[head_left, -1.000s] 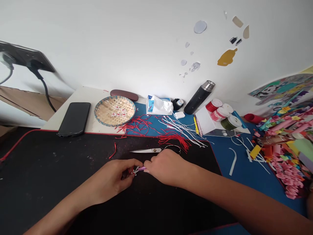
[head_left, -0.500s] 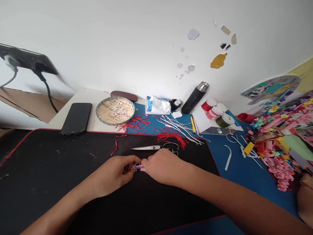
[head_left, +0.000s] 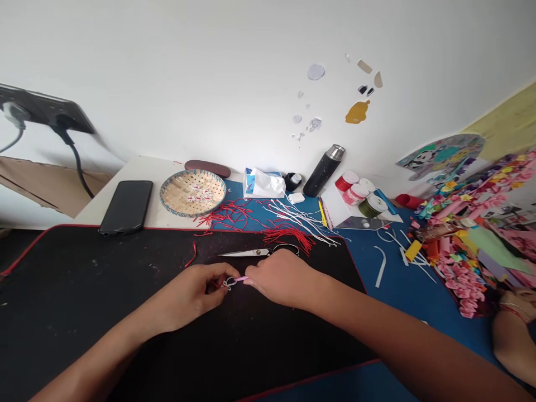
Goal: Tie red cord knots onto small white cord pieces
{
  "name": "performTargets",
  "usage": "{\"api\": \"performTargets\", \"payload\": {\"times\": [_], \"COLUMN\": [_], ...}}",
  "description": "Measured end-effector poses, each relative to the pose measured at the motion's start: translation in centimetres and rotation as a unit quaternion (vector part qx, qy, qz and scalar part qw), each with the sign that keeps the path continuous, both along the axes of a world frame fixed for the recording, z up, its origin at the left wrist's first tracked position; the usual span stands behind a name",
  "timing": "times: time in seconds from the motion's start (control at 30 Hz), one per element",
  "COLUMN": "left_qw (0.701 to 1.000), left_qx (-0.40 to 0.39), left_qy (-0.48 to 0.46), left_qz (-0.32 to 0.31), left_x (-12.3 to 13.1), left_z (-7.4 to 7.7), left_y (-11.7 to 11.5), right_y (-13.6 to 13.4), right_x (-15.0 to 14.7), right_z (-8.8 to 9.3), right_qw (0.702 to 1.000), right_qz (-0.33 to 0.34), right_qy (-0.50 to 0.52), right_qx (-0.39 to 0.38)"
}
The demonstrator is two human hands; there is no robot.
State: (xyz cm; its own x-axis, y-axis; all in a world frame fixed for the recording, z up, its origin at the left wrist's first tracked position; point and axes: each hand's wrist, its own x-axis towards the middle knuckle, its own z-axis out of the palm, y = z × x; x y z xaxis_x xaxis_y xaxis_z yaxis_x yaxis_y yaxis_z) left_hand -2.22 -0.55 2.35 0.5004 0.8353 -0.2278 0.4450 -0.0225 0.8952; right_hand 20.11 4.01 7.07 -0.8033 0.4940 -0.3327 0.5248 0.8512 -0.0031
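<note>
Grip of the left hand pinches a knotted white cord, liable to distort if the pink tool held by the right hand tugs hard.

Left hand pinches white cord; right hand holds pink tool

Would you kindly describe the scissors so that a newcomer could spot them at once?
Find the black mat, then the right hand over it. The scissors lie just beyond that hand, blades pointing left; silver metal sets them apart from the red cords.
</note>
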Motion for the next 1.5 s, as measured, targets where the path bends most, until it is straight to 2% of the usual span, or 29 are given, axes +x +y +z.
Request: {"api": "performTargets", "payload": {"times": [0.13,0.2,0.23,0.3,0.4,0.5,0.57,0.63,0.77,0.83,1.03,1.27,1.5], "left_qw": [0.999,0.996,0.994,0.988,0.981,0.977,0.976,0.977,0.980,0.980,0.980,0.982,0.977], "left_qx": [-0.014,-0.029,-0.040,-0.064,-0.087,-0.093,-0.094,-0.094,-0.075,-0.063,-0.082,-0.106,-0.132], "left_qy": [-0.023,-0.049,-0.064,-0.097,-0.136,-0.149,-0.152,-0.153,-0.140,-0.132,-0.104,-0.092,-0.119], "left_qz": [0.031,0.063,0.078,0.098,0.108,0.121,0.122,0.116,0.119,0.132,0.148,0.128,0.115], "left_x": [-0.2,-0.3,-0.4,-0.5,-0.3,-0.1,0.1,0.2,0.3,0.3,0.2,0.0,0.4], "left_z": [-0.3,-0.4,-0.5,-0.7,-1.1,-1.5,-1.6,-1.4,-0.7,-0.4,-0.4,-1.1,-1.5], "left_y": [0.2,0.4,0.5,0.6,0.8,0.9,0.9,0.9,0.9,0.8,1.0,1.0,0.9], "right_y": [0.0,-0.2,-0.3,-0.5,-0.5,-0.3,0.0,0.2,0.2,0.1,-0.3,-0.5,-0.9], "right_x": [0.3,0.8,1.2,1.7,1.9,1.1,0.4,-0.1,-0.6,-0.8,-0.9,-0.3,0.0], "right_z": [-0.1,-0.2,-0.4,-1.4,-3.9,-6.2,-6.9,-7.1,-7.1,-7.2,-8.4,-8.4,-8.6], "right_qw": [0.997,0.988,0.974,0.920,0.795,0.688,0.639,0.632,0.651,0.646,0.572,0.536,0.554], "right_qz": [-0.061,-0.113,-0.150,-0.221,-0.311,-0.353,-0.375,-0.376,-0.358,-0.355,-0.353,-0.339,-0.317], "right_qy": [0.019,0.078,0.137,0.267,0.419,0.502,0.525,0.524,0.511,0.512,0.540,0.555,0.549], "right_qx": [-0.036,-0.075,-0.105,-0.186,-0.308,-0.388,-0.420,-0.429,-0.433,-0.442,-0.507,-0.538,-0.539]}}
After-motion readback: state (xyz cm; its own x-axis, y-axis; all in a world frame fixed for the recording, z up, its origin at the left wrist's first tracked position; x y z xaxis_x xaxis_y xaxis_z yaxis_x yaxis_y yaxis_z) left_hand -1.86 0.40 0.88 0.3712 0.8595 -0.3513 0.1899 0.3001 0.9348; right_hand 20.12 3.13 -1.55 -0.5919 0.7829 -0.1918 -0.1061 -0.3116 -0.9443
